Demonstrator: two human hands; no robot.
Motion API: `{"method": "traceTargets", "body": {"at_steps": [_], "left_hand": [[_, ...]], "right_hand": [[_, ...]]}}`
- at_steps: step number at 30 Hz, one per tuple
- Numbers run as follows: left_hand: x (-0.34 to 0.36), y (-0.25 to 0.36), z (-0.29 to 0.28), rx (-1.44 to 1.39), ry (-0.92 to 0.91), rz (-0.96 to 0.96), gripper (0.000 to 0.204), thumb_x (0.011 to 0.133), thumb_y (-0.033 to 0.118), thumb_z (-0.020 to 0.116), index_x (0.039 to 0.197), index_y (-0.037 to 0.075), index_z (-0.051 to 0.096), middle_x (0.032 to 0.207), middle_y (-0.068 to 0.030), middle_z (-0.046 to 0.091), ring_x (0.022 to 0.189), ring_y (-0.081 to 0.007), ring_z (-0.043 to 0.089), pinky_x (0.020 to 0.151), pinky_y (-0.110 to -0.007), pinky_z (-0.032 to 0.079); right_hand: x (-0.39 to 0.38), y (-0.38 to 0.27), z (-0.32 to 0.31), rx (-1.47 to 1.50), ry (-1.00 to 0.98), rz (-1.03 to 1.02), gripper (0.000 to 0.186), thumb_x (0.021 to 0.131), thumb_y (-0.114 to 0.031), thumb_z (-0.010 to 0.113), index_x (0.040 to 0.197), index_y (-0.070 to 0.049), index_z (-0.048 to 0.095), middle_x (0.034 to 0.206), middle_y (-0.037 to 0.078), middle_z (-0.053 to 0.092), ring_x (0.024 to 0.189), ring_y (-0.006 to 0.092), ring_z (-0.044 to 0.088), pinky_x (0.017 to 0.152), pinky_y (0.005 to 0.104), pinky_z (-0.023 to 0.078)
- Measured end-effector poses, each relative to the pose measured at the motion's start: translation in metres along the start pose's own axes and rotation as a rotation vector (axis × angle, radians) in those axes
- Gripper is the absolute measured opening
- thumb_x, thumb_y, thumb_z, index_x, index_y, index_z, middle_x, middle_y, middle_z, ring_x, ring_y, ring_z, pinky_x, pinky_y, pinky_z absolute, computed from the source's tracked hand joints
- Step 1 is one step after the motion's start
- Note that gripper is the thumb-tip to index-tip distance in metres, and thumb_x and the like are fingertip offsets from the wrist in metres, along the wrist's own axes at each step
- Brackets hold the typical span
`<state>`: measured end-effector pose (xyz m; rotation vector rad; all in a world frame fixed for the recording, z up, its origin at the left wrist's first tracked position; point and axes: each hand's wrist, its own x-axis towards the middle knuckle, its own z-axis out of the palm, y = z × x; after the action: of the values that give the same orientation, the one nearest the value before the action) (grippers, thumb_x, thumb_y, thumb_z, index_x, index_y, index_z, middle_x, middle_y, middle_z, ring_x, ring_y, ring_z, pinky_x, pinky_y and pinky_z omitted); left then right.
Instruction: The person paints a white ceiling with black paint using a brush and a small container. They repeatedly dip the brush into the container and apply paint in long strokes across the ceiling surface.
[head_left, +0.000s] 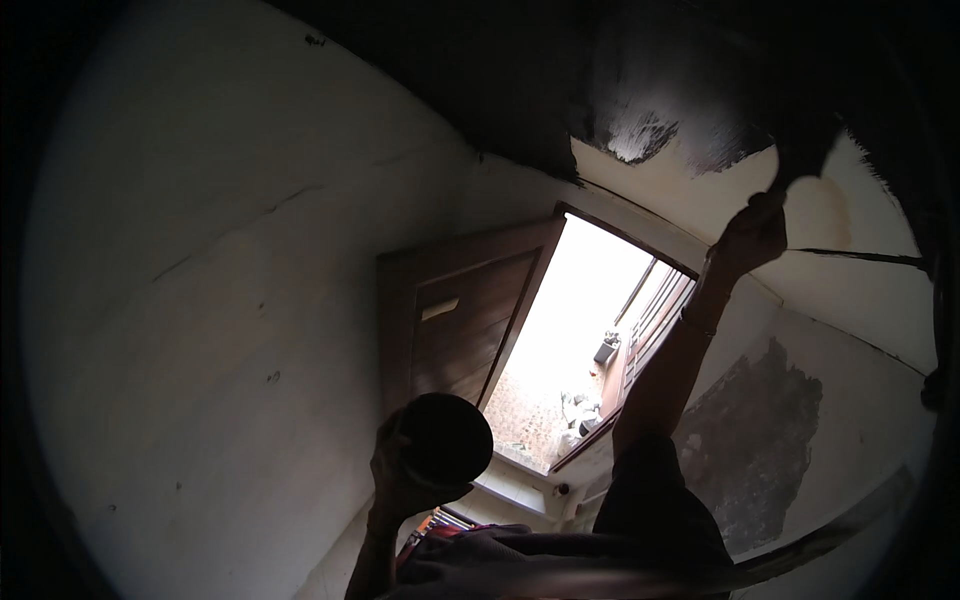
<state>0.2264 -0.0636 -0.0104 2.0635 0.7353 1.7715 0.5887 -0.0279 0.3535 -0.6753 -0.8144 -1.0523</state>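
Observation:
My right hand (752,238) is raised at the upper right, its fingers wrapped round the handle of a wide paintbrush (806,148). The brush head is at the ceiling, where black paint (500,75) borders a pale unpainted patch (835,215). Parts of the paint look wet and streaky, with ragged edges. Low in the middle, my left hand (390,475) grips a round dark container (447,438) from its side. What is inside the container is too dark to make out.
A brown wooden door (465,315) stands ajar beside a bright doorway (590,290). Pale walls (220,300) rise on the left. A grey rough patch (755,440) marks the right wall. Outside, several objects lie on the ground near a barred gate (655,320).

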Motion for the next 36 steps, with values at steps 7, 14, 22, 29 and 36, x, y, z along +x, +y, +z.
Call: {"method": "traceTargets", "body": {"at_steps": [7, 14, 22, 29, 36], "left_hand": [[0.003, -0.007, 0.004, -0.010, -0.030, -0.007, 0.117, 0.051, 0.040, 0.104, 0.144, 0.022, 0.034, 0.146, -0.0256, 0.048, 0.130, -0.0451, 0.056, 0.103, -0.055, 0.051], [0.004, -0.018, 0.007, -0.018, -0.030, 0.012, 0.115, 0.050, 0.039, 0.104, 0.142, 0.023, 0.035, 0.147, -0.0251, 0.049, 0.131, -0.0442, 0.055, 0.105, -0.053, 0.049], [0.010, -0.022, 0.013, -0.023, -0.052, 0.013, 0.115, 0.049, 0.039, 0.104, 0.141, 0.023, 0.036, 0.147, -0.0243, 0.049, 0.132, -0.0436, 0.054, 0.106, -0.053, 0.048], [0.016, -0.024, 0.027, -0.051, -0.050, 0.038, 0.115, 0.048, 0.040, 0.104, 0.140, 0.022, 0.037, 0.147, -0.0236, 0.049, 0.133, -0.0430, 0.054, 0.106, -0.052, 0.048], [0.011, -0.018, 0.023, 0.043, -0.070, -0.082, 0.113, 0.050, 0.042, 0.104, 0.140, 0.022, 0.037, 0.146, -0.0217, 0.049, 0.132, -0.0407, 0.053, 0.104, -0.052, 0.050]], "right_hand": [[-0.016, 0.031, 0.005, -0.034, -0.041, -0.125, 0.052, 0.112, -0.031, 0.046, 0.068, -0.003, 0.052, 0.057, 0.003, 0.045, 0.052, 0.0100, 0.042, 0.049, 0.0309, 0.032], [-0.086, 0.184, 0.018, -0.228, -0.237, 0.284, 0.063, 0.111, -0.043, 0.042, 0.065, -0.001, 0.053, 0.054, 0.009, 0.049, 0.051, 0.0170, 0.043, 0.051, 0.0379, 0.037], [-0.159, 0.252, -0.003, -0.465, -0.393, 0.471, 0.066, 0.108, -0.044, 0.045, 0.064, -0.001, 0.068, 0.057, 0.016, 0.064, 0.053, 0.0325, 0.063, 0.057, 0.0474, 0.048], [-0.053, 0.123, -0.008, 0.061, -0.359, 0.699, 0.056, 0.105, -0.044, 0.057, 0.074, 0.002, 0.068, 0.050, 0.003, 0.052, 0.043, 0.0102, 0.052, 0.044, 0.0294, 0.038], [-0.098, 0.097, 0.008, -0.157, -0.234, -0.087, 0.047, 0.110, -0.028, 0.048, 0.073, -0.001, 0.059, 0.060, 0.010, 0.058, 0.051, 0.0201, 0.057, 0.050, 0.0332, 0.044]]}}
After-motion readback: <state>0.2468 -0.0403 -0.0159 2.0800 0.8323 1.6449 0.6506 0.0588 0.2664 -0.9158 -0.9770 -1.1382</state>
